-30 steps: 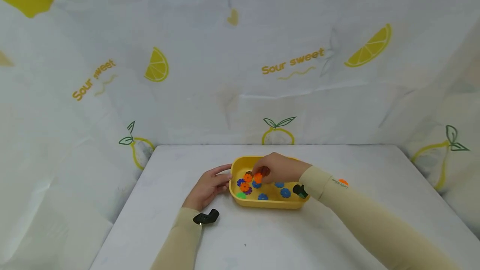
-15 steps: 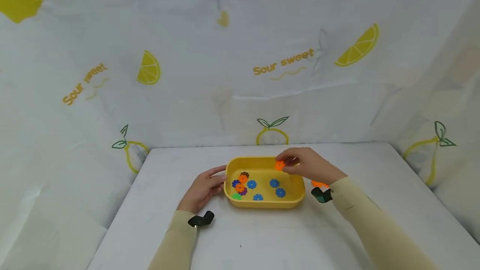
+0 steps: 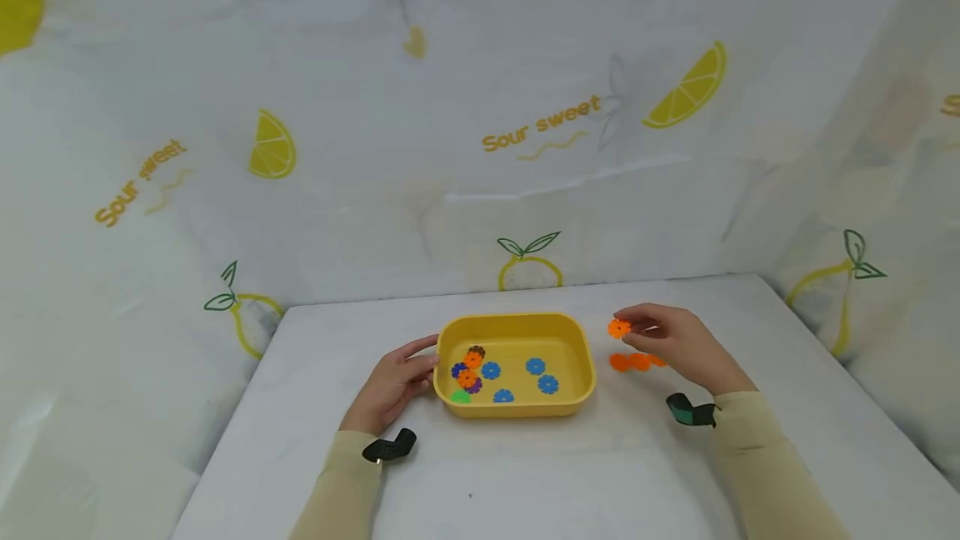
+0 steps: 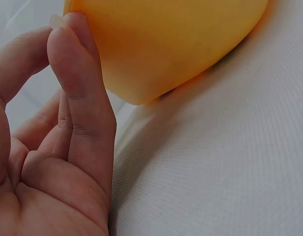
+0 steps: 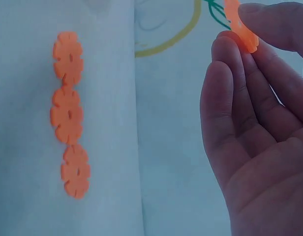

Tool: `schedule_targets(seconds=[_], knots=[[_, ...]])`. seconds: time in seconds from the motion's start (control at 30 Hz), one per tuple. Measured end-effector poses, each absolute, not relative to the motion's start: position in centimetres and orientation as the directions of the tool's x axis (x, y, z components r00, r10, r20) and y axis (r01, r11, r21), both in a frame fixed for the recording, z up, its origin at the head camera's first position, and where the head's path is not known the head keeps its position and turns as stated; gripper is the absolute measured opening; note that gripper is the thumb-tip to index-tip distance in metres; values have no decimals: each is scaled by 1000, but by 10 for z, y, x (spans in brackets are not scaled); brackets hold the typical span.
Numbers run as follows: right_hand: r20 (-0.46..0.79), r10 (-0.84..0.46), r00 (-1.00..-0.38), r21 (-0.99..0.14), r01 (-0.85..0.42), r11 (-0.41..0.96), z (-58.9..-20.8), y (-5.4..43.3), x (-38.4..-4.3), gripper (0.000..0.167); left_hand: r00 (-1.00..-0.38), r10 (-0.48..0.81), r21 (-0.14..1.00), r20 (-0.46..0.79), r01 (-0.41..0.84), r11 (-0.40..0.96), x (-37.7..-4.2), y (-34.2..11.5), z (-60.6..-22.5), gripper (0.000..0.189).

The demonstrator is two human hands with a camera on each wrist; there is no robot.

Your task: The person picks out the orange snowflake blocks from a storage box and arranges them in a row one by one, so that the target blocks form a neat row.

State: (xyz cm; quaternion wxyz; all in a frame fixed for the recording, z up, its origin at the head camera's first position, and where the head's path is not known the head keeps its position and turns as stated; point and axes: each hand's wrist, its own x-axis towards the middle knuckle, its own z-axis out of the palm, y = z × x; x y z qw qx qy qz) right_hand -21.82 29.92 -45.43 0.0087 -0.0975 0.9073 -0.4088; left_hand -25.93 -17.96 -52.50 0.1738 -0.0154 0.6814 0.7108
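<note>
My right hand (image 3: 678, 342) pinches an orange snowflake disc (image 3: 619, 329) between thumb and fingertips, to the right of the yellow tray (image 3: 513, 411). On the table below that hand lie three orange discs (image 5: 67, 114), end to end in a row in the right wrist view. My left hand (image 3: 390, 387) holds the tray's left end, thumb and finger at the rim (image 4: 67, 7). Inside the tray are several blue discs (image 3: 536, 366), two orange discs (image 3: 467, 378), and dark blue, purple, brown and green (image 3: 461, 397) ones bunched at its left.
A white-covered table (image 3: 525, 482) carries the tray near its back edge. Behind it hangs a white cloth (image 3: 360, 232) printed with lemons. Both wrists wear black bands (image 3: 390, 446).
My right hand has lifted an orange disc out of the tray and carried it right, over beside the row of orange discs. The left hand has stayed at the tray.
</note>
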Motion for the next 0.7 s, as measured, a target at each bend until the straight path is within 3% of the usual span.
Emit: schedule_targets(seconds=[0.7], knots=[[40,-61,-997,-667,-72,742,-494,369,-210,42,-931,234,954,-280,-296,-38,-258,-181,-525,66]])
